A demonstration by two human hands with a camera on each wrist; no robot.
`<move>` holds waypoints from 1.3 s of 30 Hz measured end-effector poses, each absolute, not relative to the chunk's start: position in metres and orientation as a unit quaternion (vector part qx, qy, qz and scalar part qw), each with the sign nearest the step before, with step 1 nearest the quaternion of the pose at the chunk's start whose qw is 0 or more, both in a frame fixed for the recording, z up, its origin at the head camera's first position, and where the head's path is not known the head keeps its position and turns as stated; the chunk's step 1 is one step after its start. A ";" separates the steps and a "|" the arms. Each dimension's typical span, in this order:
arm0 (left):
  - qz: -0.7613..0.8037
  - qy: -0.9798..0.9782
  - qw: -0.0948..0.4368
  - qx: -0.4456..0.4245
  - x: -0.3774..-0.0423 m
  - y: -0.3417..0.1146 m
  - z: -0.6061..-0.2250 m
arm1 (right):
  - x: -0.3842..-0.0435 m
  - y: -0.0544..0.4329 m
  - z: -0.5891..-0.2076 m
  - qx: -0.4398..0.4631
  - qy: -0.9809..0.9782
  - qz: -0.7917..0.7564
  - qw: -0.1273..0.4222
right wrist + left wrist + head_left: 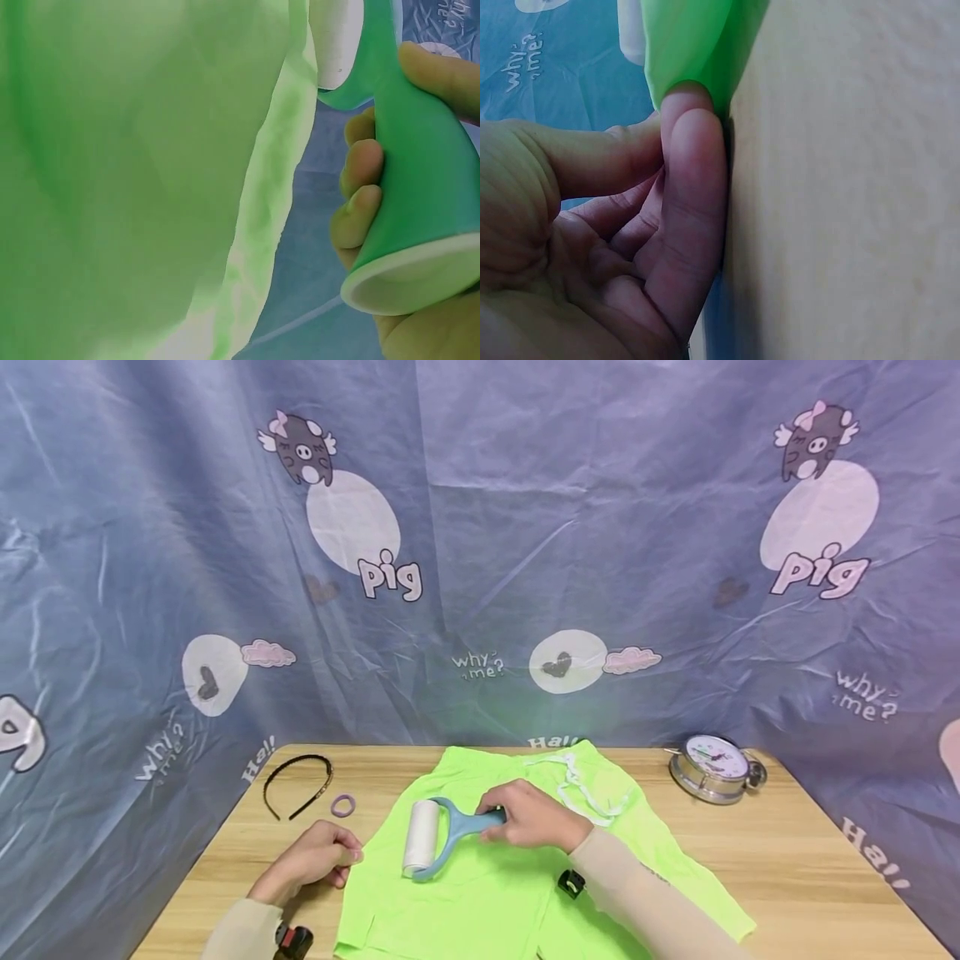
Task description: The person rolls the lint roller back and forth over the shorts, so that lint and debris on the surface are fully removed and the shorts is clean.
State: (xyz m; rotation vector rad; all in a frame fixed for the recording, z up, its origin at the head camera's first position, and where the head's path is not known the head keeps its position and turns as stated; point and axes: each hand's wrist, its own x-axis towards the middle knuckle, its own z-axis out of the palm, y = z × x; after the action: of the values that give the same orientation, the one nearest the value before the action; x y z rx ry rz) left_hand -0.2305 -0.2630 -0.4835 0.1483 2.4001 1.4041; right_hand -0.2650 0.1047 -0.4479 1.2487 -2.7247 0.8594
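Bright neon-green shorts [480,893] with a white drawstring [577,785] lie spread on the wooden table. My right hand [528,814] grips the blue handle of a lint roller [422,835], its white roll over the left part of the shorts. In the right wrist view fingers and thumb wrap the lint roller's handle [424,172], whose hollow end faces the camera. At the shorts' left edge, my left hand [318,853] pinches the fabric between thumb and fingers. The left wrist view shows the green cloth [686,45] at those fingertips, close by the tabletop.
A black headband [298,760] and a purple hair tie [342,806] lie at the back left of the table [817,877]. On the right stands a round metal dial device [708,768]. A blue printed curtain [495,568] hangs behind the table and along its sides.
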 end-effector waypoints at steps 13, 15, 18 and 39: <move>0.502 0.844 0.182 0.059 -0.230 -0.264 -0.483 | -0.266 0.129 -0.451 0.393 -0.876 0.279 0.002; 0.502 0.843 0.183 0.061 -0.230 -0.265 -0.483 | -0.266 0.132 -0.451 0.392 -0.877 0.278 0.004; 0.500 0.845 0.180 0.065 -0.230 -0.265 -0.483 | -0.264 0.136 -0.451 0.388 -0.879 0.277 0.003; 0.493 0.849 0.176 0.063 -0.230 -0.263 -0.483 | -0.261 0.165 -0.449 0.370 -0.883 0.290 -0.005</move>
State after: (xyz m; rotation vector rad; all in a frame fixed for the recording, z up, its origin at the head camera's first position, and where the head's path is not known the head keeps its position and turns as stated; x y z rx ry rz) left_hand -0.2301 -0.2633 -0.4834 0.1785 2.4050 1.3971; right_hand -0.2607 0.1648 -0.4493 1.1649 -2.7815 0.9142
